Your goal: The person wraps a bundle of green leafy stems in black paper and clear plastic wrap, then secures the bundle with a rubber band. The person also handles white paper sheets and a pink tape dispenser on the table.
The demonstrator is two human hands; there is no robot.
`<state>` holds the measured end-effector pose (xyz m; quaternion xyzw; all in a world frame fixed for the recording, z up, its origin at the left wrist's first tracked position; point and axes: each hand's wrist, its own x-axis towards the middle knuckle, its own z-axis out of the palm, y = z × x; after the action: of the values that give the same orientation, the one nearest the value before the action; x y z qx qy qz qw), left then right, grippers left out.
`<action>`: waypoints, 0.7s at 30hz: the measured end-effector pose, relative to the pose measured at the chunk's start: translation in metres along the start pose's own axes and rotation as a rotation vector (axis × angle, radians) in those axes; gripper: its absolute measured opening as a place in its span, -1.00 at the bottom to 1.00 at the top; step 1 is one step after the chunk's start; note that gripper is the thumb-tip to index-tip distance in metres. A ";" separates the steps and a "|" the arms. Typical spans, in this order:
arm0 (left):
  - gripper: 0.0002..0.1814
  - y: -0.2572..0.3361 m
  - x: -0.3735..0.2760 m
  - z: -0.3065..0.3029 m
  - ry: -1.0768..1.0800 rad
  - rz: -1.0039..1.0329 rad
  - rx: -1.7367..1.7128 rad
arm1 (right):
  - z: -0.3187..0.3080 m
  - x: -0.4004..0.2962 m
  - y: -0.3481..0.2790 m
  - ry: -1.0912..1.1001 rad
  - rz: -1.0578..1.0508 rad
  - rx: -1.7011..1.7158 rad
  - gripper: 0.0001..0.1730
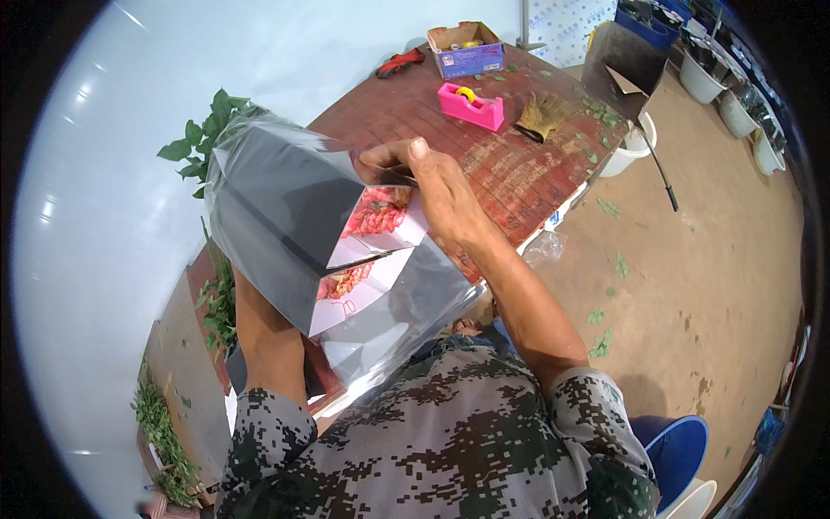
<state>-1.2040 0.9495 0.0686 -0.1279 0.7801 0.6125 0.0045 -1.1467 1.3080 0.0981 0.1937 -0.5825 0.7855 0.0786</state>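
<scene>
A bundle of pink and red roses (379,211) lies tilted before me, wrapped in dark grey and white sheets with a clear plastic sleeve (402,318) around it. Green leafy stems (211,133) stick out at its upper left end. My right hand (428,185) grips the edge of the wrap beside the blooms, thumb on top. My left forearm passes beneath the bundle; the left hand itself is hidden behind the wrap. One white panel bears handwriting in red.
On the red wooden table (519,188) stand a pink tape dispenser (471,107) and a cardboard box (468,60), beside a yellowish glove (541,117) and a red glove (400,63). White buckets (632,149) and a blue bucket (677,447) stand to the right. Leaves litter the floor.
</scene>
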 end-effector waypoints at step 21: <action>-0.48 0.111 0.073 0.186 -0.058 0.133 0.021 | -0.115 -0.074 0.000 0.228 0.557 0.437 -0.11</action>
<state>-1.3250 1.1377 0.1157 -0.0578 0.7929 0.6065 -0.0125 -1.1038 1.4244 0.0408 -0.0487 -0.4191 0.8991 -0.1170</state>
